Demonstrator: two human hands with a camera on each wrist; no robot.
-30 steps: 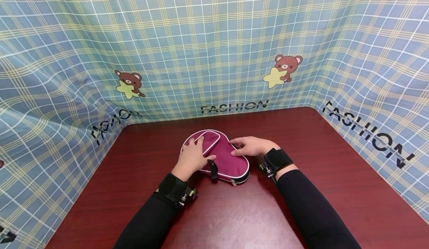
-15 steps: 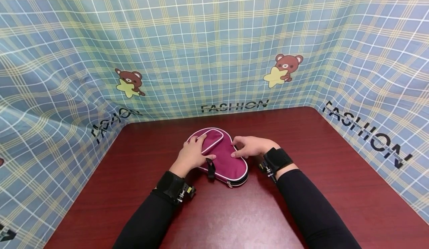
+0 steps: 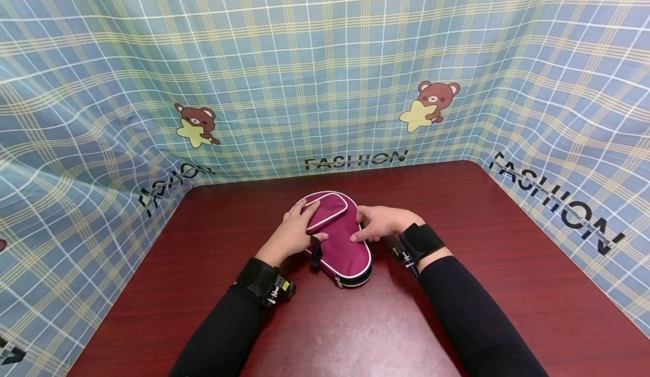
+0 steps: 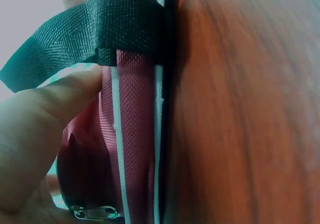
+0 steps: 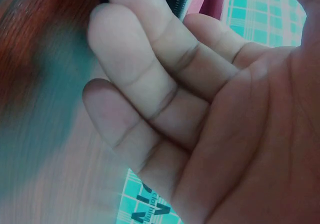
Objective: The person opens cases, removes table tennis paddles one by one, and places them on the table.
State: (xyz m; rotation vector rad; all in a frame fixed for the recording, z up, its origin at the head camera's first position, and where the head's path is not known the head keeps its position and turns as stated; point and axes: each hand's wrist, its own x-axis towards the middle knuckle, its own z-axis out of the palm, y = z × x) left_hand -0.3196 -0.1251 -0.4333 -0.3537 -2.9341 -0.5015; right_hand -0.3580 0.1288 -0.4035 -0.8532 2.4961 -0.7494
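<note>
A magenta table tennis paddle case (image 3: 339,250) with white piping lies on the table, its narrow end toward me. Across its left side and raised pocket (image 3: 332,207) rests my left hand (image 3: 289,235), fingers spread. The thumb (image 4: 75,92) touches the case's edge beside a black strap loop (image 4: 127,27) in the left wrist view. My right hand (image 3: 387,222) pinches the right edge, thumb on top and forefinger at the side. In the right wrist view its other fingers (image 5: 135,54) bend loosely near the zip. A zip pull (image 3: 339,281) hangs at the narrow end.
The dark red wooden table (image 3: 508,241) extends around the case. Plaid cloth (image 3: 325,83) with bears and lettering rises behind it and on both sides. Each wrist wears a black band (image 3: 420,240) with a small camera.
The case has turned clockwise between the hands. Its narrow end has swung toward me and left, and its round end has moved right. The left hand has shifted slightly; the right has barely moved.
</note>
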